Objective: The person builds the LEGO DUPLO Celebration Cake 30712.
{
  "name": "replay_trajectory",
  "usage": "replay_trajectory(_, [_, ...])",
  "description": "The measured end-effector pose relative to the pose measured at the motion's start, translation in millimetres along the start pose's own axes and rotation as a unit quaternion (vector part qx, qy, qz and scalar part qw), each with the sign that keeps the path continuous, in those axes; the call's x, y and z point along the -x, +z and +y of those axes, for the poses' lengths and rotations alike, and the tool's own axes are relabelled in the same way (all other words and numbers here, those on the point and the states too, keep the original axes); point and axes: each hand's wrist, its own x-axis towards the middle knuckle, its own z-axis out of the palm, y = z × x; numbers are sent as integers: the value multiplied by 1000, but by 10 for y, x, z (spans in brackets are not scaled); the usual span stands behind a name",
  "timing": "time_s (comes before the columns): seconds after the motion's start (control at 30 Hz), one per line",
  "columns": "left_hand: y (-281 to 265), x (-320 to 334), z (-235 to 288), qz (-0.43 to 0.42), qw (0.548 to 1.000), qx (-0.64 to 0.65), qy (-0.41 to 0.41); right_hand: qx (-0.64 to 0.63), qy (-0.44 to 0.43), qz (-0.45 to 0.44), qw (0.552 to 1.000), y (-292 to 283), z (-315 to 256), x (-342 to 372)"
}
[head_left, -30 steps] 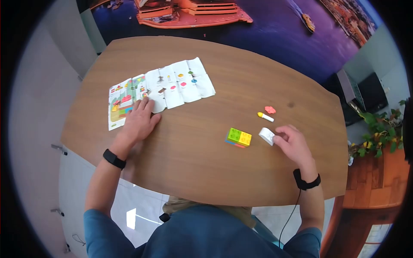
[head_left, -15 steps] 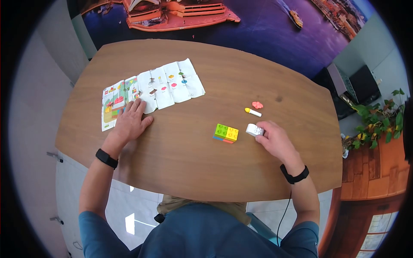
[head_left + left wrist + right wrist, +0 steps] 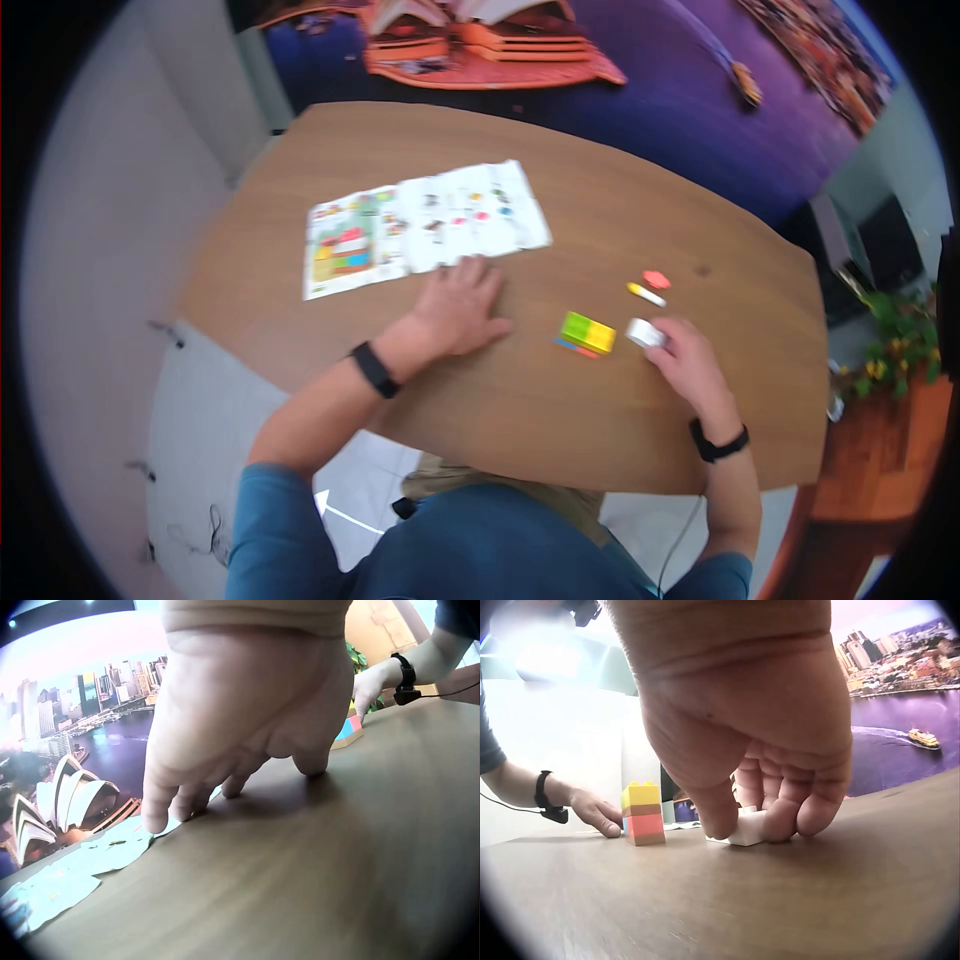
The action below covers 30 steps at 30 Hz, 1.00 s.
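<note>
In the head view my right hand (image 3: 692, 362) holds a white toy brick (image 3: 645, 333) on the table, right of a brick stack. The right wrist view shows its thumb on one side of the white brick (image 3: 747, 828) and fingers on the other. Green and yellow bricks top the stack (image 3: 587, 332), with brown, blue and red layers under them. My left hand (image 3: 458, 305) rests with fingers spread at the lower edge of an unfolded instruction sheet (image 3: 480, 215). Its fingertips touch down on the table and sheet edge in the left wrist view.
Behind the white brick lie a white candle piece with a yellow tip (image 3: 647, 294) and a coral, flower-like piece (image 3: 656, 279). The wooden table (image 3: 480, 420) has its near edge against the person's body. A plant (image 3: 885, 340) stands off to the right.
My right hand has taken hold of the white brick and turned it on the table. My left hand has slid right, off the sheet's picture side towards the stack. The head view has shifted.
</note>
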Motion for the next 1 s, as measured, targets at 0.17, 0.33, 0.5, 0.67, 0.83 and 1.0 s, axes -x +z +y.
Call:
replay_trajectory(0.17, [-151, -18, -66, -60, 998, 25, 2, -34, 56, -36, 997, -32, -125, -13])
replay_trajectory(0.33, [-114, -141, -167, 4, 999, -10, -37, 0, 39, -15, 999, -8, 30, 48])
replay_trajectory(0.5, [-164, -139, -255, -72, 993, 19, -93, 16, 44, -19, 999, -9, -100, 9])
replay_trajectory(0.67, [-154, -92, -248, -73, 994, 18, -83, 16, 50, -16, 999, 1, -178, 22])
replay_trajectory(0.83, [-121, -73, -240, -64, 995, 5, -81, 26, 51, -16, 998, 0, -181, 39])
replay_trajectory(1.0, [-110, -80, -247, -64, 995, 2, -81, 32, 44, -12, 998, 12, -125, 24])
